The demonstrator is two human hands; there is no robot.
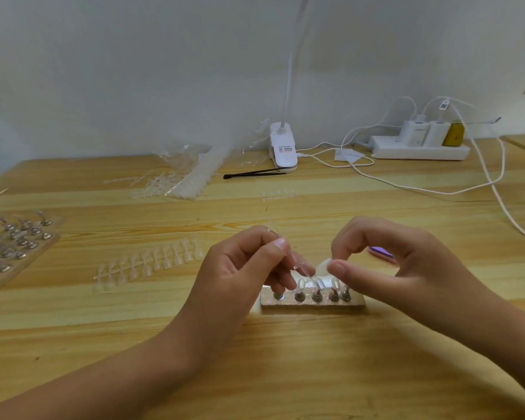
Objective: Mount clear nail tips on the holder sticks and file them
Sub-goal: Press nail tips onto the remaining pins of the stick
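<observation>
with the left hand (249, 268) pinching a thin clear holder stick (299, 266) above the pale rectangular stand (312, 304) and the right hand (391, 268) pinching a small whitish nail tip (323, 264) beside its end, best brace the stick and press the tip on centred.

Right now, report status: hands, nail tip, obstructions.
Left hand pinches thin clear holder stick. Right hand pinches small clear nail tip, not yet mounted. Nothing between them.

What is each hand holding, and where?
Left hand pinches a thin clear plastic stick near its top; right hand pinches a small clear nail tip by its edge.
</observation>
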